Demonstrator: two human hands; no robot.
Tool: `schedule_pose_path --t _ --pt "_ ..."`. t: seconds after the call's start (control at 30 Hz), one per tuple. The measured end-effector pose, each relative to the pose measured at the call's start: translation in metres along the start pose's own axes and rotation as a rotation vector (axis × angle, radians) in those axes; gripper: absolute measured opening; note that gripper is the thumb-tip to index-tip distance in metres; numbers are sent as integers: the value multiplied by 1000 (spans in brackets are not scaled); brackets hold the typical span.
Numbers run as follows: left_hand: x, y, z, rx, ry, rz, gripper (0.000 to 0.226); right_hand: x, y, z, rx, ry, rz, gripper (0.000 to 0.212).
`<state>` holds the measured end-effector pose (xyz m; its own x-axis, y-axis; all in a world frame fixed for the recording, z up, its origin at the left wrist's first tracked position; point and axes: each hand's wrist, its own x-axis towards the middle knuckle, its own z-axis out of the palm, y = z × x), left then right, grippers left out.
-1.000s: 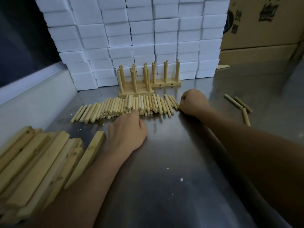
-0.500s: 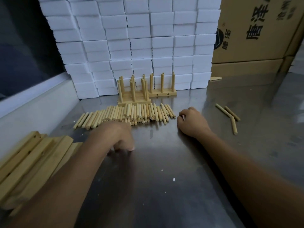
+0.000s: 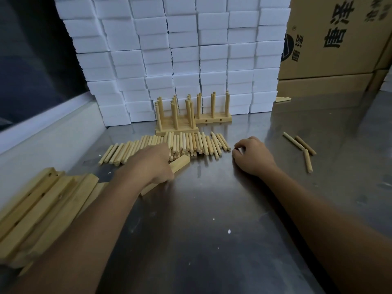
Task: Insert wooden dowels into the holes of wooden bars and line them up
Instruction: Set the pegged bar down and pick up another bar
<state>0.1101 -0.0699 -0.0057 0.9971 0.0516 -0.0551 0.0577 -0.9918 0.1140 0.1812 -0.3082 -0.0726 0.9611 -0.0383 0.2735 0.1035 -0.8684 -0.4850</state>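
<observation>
**A:** Start wide. What lies on the steel table (image 3: pixel 212 240)?

**B:** At the near left, a pile of bare bars (image 3: pixel 42 209). At the far middle, finished bars (image 3: pixel 180 122) stand with dowels upright, against a wall of white blocks (image 3: pixel 180 49). In front of them lies a row of loose dowels (image 3: pixel 191 144).

**A:** And the hands?

**B:** The left hand (image 3: pixel 148 164) grips one bar (image 3: pixel 180 163), fingers curled round it, its far end touching the dowel row. The right hand (image 3: pixel 252 155) rests just right of the row, fingers curled; whether it pinches a dowel I cannot tell.

**A:** Advice for this step?

**B:** I'd lay the bar flat in the near middle, holes up, clear of the row, and hold it steady while the right hand feeds the dowels straight in.
</observation>
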Motion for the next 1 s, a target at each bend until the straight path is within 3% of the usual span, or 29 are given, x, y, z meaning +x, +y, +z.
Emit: schedule_pose_path --t 0.1,0.27,0.4,0.5,0.6,1.0 --pt "4 -5 3 -40 -80 -16 29 0 -1 0 5 2 0 32" --pt "11 -2 7 -200 -65 138 14 0 -1 -1 12 -7 5 32" --pt "11 8 16 -706 21 224 8 -1 -1 -2 14 -15 3 33" --pt "9 17 26 -1120 -38 190 16 -1 -2 -2 12 -19 4 33" --pt "8 21 40 -1376 -49 179 22 -1 -1 -2 15 -20 4 34" --pt "17 14 49 -1809 -10 -1 20 0 -2 0 -1 -14 10 33"
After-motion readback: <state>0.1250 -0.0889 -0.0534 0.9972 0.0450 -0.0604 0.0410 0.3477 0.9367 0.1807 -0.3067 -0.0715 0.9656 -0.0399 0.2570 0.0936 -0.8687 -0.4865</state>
